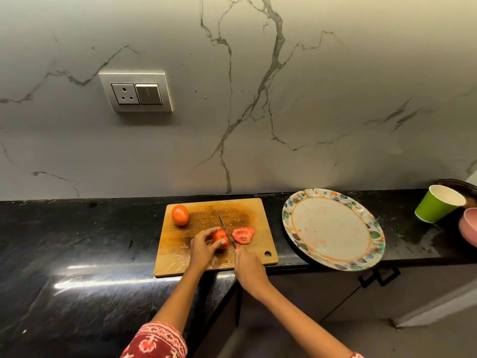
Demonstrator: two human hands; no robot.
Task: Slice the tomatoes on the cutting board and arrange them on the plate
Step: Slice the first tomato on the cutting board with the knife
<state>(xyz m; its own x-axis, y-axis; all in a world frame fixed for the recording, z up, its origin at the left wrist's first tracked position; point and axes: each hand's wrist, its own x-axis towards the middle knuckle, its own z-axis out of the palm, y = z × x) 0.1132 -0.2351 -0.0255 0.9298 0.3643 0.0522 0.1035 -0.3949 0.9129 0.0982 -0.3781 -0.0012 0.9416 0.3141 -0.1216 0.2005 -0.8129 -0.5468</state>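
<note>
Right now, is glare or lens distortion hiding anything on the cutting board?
Head view: bright glare streaks lie on the black counter in front of the cutting board, whose near edge has a wet sheen; the knife, cut tomato and slices read clearly. Wide-angle distortion bows the counter edge and tilts the plate; the green cup is slightly soft.

Left hand [204,245] grips tomato [221,239]; right hand [249,270] holds knife [227,232] against it.

You're in a home kitchen: black stone tabletop [77,254] under a marble-look backsplash [258,99], wall socket [136,92] above the tabletop, cabinet handles [379,276] below its edge, wooden cutting board [196,254] on it.
</note>
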